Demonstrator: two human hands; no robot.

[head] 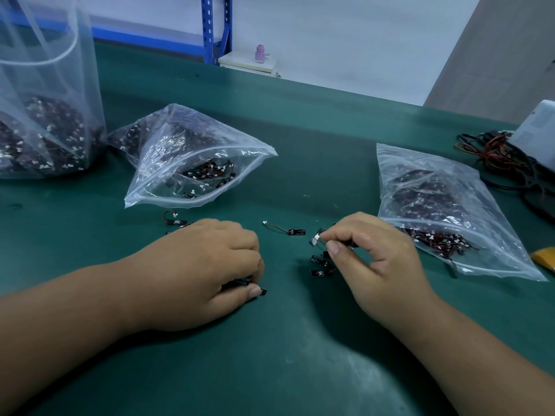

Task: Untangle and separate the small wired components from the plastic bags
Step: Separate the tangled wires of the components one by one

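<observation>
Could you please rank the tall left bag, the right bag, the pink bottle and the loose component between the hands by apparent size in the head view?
1. tall left bag
2. right bag
3. loose component and pink bottle: similar in the picture; the bottle stands farther off, so unranked.

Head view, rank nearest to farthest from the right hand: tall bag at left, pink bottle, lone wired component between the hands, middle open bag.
1. lone wired component: just left of the right hand.
2. middle bag: farther left and back, mouth open.
3. tall bag: far left, standing upright.
4. pink bottle: in the background, well behind every bag.
</observation>
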